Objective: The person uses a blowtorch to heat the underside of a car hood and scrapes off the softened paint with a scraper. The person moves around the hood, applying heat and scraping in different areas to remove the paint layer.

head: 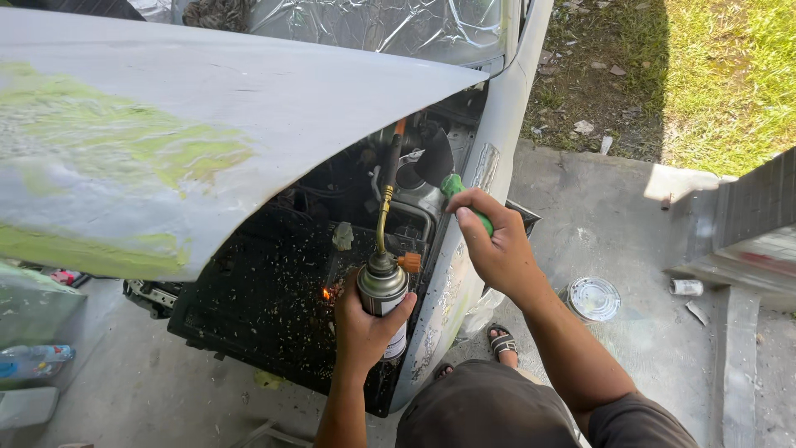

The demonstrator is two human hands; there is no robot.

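Observation:
My left hand [362, 328] grips a gas torch canister [383, 292] with a brass neck rising up into the open engine bay [290, 274] and an orange knob on its side. My right hand [496, 245] holds a green-handled tool [454, 189] whose black head points at the area under the raised hood edge. A small orange glow [327, 293] shows on the dark speckled surface just left of the canister. The pale sanded hood [207, 116], with yellow-green filler patches, is lifted above the bay.
The car's grey fender [489, 158] runs between me and the bay. A round tin lid [594, 299] and a small can [686, 287] lie on the concrete at right. Grass lies beyond. A plastic bottle [33, 358] sits at far left. My sandalled foot [502, 342] shows below.

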